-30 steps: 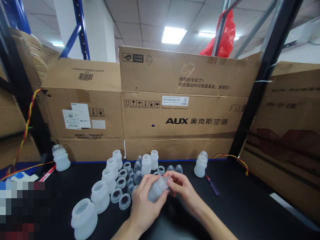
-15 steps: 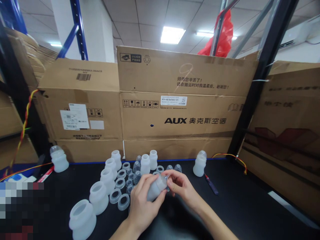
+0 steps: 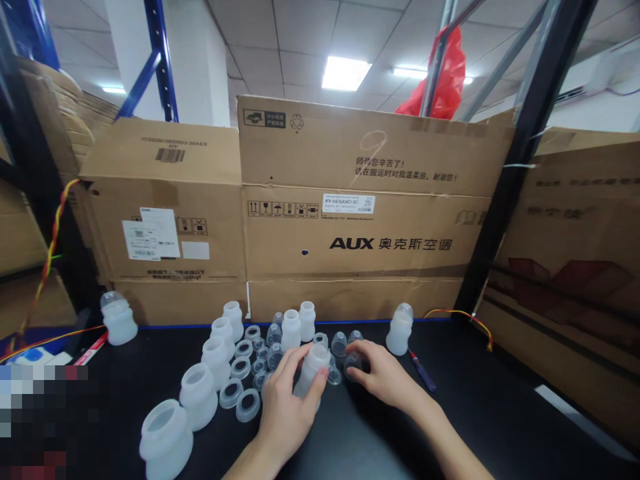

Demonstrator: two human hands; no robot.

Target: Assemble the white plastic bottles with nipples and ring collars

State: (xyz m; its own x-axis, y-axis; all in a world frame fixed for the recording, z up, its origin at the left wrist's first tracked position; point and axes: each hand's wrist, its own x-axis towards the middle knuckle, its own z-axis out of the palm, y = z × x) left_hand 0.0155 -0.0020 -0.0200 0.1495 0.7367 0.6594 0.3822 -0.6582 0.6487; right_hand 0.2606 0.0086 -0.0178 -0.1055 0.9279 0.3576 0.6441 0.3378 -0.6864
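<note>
Right hand [image 3: 369,369] has moved to a clear domed plastic cap [image 3: 353,364], can't tell if gripped, left hand [image 3: 286,403] grips a frosted-white plastic bottle [image 3: 314,369] over the black table [image 3: 370,440], two capped bottles [image 3: 400,331] look finished, seven open bottles [image 3: 199,397] don't.

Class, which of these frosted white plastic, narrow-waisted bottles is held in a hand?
The frosted white plastic bottle gripped by the person's bare left hand; the others stand unheld on the smooth black tabletop.

Cartons [image 3: 220,200] behind a black tabletop [image 3: 500,413]
An AUX-printed box [image 3: 390,213] spans much of the back edge — toward the back right corner, a red-and-yellow cable [image 3: 453,309] and purple-handled tool [image 3: 425,375]; above, a red bag [image 3: 447,77].
</note>
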